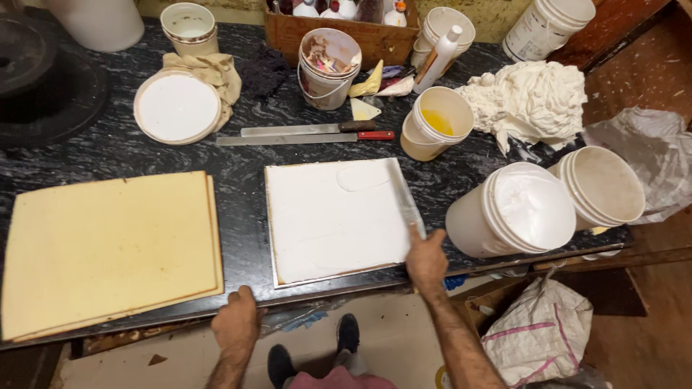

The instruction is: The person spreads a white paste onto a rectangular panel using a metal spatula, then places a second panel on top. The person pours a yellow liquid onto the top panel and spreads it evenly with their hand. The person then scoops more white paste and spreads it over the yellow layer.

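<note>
Head view, looking down at a dark marbled tabletop [238, 173]. Right hand [427, 261] sits at the near right corner of the frosted square cake [335, 220], grip closed around the handle of a long spatula [405, 198]. The blade runs away from the hand along the cake's right edge, lying flat on the white cream. The cake sits mid-tabletop on a thin board, cream mostly smooth, with one curved smear near the far right corner.

Left hand [236, 322] rests on the near tabletop edge, fingers curled over the rim, holding nothing, just left of the cake's near left corner.

Left of the cake, apart from it, lie bare yellow sponge sheets [108, 248], stacked, tilted slightly off the tabletop edge line. Right of the cake, close to the right hand, a white tub of cream [530, 209] leans on its side toward the camera; an emptier white tub [604, 186] lies just behind it, touching. Beyond the cake, two long knives [310, 134] lie side by side, one with a red handle. A bucket holding yellow liquid [436, 122] stands far right of the knives, a crumpled white cloth [530, 97] beyond it. A round white lid [177, 106] lies far left. Shoes show on the floor below.
</note>
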